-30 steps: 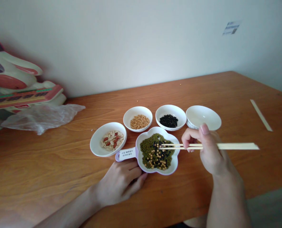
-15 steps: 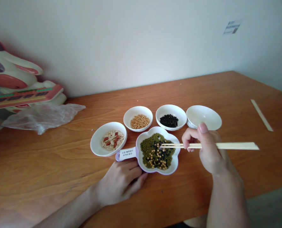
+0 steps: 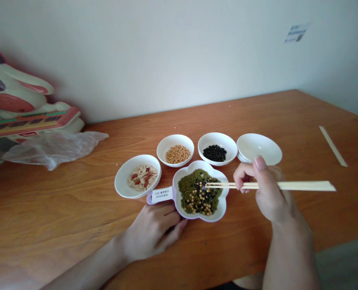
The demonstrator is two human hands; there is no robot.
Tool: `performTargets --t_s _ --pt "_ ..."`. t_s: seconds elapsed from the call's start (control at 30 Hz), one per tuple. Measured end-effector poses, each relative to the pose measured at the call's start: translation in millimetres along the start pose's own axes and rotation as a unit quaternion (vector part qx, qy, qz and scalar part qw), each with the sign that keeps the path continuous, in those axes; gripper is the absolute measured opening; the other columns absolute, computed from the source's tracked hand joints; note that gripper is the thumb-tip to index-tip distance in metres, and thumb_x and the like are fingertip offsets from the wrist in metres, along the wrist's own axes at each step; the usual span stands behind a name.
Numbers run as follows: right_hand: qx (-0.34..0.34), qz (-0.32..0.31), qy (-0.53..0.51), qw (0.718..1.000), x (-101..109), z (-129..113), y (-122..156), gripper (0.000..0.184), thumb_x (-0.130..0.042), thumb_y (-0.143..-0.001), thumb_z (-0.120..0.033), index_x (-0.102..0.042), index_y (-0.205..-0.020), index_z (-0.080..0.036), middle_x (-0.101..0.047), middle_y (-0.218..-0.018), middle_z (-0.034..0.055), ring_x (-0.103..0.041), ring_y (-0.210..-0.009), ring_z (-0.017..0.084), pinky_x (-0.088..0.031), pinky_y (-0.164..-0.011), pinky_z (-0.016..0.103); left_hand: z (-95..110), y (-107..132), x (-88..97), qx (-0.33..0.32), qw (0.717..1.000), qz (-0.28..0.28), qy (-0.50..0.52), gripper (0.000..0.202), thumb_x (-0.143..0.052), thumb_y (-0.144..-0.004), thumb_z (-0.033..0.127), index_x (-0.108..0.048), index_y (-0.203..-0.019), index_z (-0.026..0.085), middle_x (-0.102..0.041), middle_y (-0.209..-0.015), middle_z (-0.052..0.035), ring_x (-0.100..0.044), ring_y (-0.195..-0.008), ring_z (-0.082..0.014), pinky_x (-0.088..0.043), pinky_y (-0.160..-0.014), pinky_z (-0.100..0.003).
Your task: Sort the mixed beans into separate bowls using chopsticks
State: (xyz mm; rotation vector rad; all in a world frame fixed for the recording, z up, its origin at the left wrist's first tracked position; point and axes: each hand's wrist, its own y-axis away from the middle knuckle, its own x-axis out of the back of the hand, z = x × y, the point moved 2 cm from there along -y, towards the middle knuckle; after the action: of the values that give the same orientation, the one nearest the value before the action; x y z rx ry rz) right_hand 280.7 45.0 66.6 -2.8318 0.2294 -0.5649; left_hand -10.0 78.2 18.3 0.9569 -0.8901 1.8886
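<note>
Wood-grain tabletop (image 3: 61,209) runs back to a pale wall (image 3: 166,60), and near its middle sits a flower-shaped dish (image 3: 224,183) of mung beans (image 3: 186,185), black beans (image 3: 211,198) and soybeans (image 3: 193,197). The right hand (image 3: 271,197) pinches a pair of wooden chopsticks (image 3: 305,185) between thumb and fingers, well behind the tips, which stand slightly apart over the mix; whether they hold a bean is too small to tell. The left hand (image 3: 154,229) lies against the dish's near edge, fingers loosely curled — partly hidden by the handle (image 3: 162,195), so I cannot tell whether they grip it. These beans look hard, smooth and prone to roll — best nipped across the middle with light, even pressure. The chopsticks should be light and stiff; the dish, probably plastic, is best steadied by handle or rim.
</note>
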Motion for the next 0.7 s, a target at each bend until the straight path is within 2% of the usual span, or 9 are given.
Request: performTargets --t_s 0.37,0.6,0.7 --pt "0.008 0.037 0.005 0.999 0.1 2.7 -0.7 0.072 -0.028 -0.113 -0.060 -0.064 -0.062 -0.024 -0.058 -0.057 0.0012 -0.054 -0.057 0.015 -0.037 -0.060 0.036 0.0 1.7 -0.8 0.001 1.000 -0.002 -0.008 0.024 -0.051 -0.108 0.018 -0.067 -0.090 0.017 -0.069 -0.087 -0.0052 -0.061 -0.076 -0.0170 -0.046 -0.069 -0.033" --pt "0.009 0.058 -0.008 0.998 5.2 -2.0 -1.4 0.076 -0.027 -0.111 -0.063 -0.063 -0.056 -0.024 -0.058 -0.054 0.0044 -0.055 -0.057 0.018 -0.038 -0.058 0.036 -1.5 4.1 -4.4 0.005 1.000 -0.008 -0.002 0.024 -0.050 -0.109 0.019 -0.068 -0.092 0.018 -0.070 -0.086 -0.0042 -0.064 -0.077 -0.0174 -0.046 -0.070 -0.034" --pt "0.033 0.111 0.015 0.993 8.2 -1.9 -0.7 0.080 -0.024 -0.109 -0.065 -0.064 -0.054 -0.024 -0.062 -0.054 0.0061 -0.058 -0.056 0.020 -0.038 -0.055 0.036 -1.7 3.7 -4.9 0.003 1.000 -0.003 -0.013 0.025 -0.050 -0.109 0.020 -0.068 -0.092 0.018 -0.071 -0.087 -0.0042 -0.064 -0.078 -0.0181 -0.046 -0.071 -0.035"
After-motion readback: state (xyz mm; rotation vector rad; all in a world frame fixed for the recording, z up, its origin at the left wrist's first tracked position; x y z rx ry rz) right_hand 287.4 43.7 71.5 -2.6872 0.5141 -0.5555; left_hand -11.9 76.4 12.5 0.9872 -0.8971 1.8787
